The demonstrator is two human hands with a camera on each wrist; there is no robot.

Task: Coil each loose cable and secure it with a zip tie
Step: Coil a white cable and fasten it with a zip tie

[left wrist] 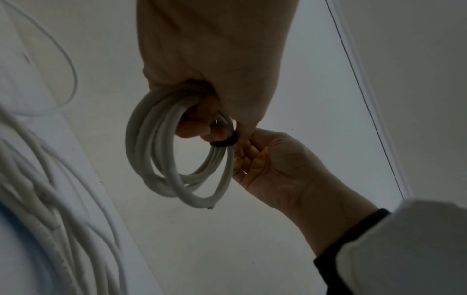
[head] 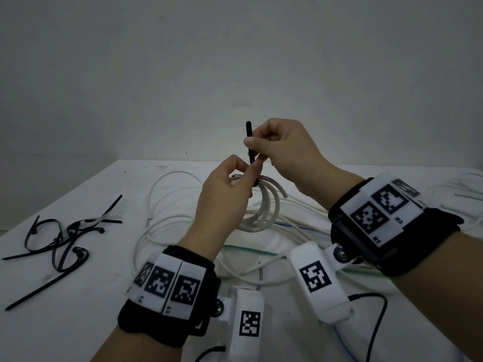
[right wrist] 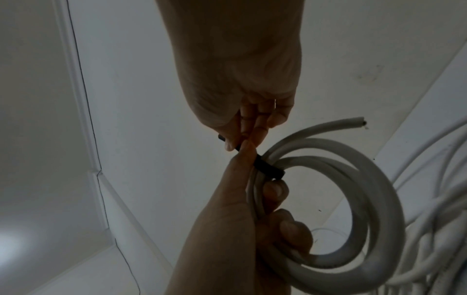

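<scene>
A white cable coil (head: 264, 212) (left wrist: 161, 159) (right wrist: 353, 199) hangs in the air above the table. My left hand (head: 224, 189) (right wrist: 252, 209) grips the coil at its top, fingers curled through the loops. A black zip tie (head: 249, 145) (left wrist: 223, 143) (right wrist: 269, 168) wraps around the bundled strands. Its free tail points straight up. My right hand (head: 277, 147) (left wrist: 265, 165) (right wrist: 242, 127) pinches that tail between thumb and fingertips, just above the left hand. One cut end of the cable (right wrist: 359, 121) sticks out of the coil.
Several loose black zip ties (head: 62, 239) lie on the white table (head: 78, 296) at the left. A tangle of loose white cables (head: 198, 231) (left wrist: 50, 209) lies under the hands and spreads to the right. A bare wall stands behind the table.
</scene>
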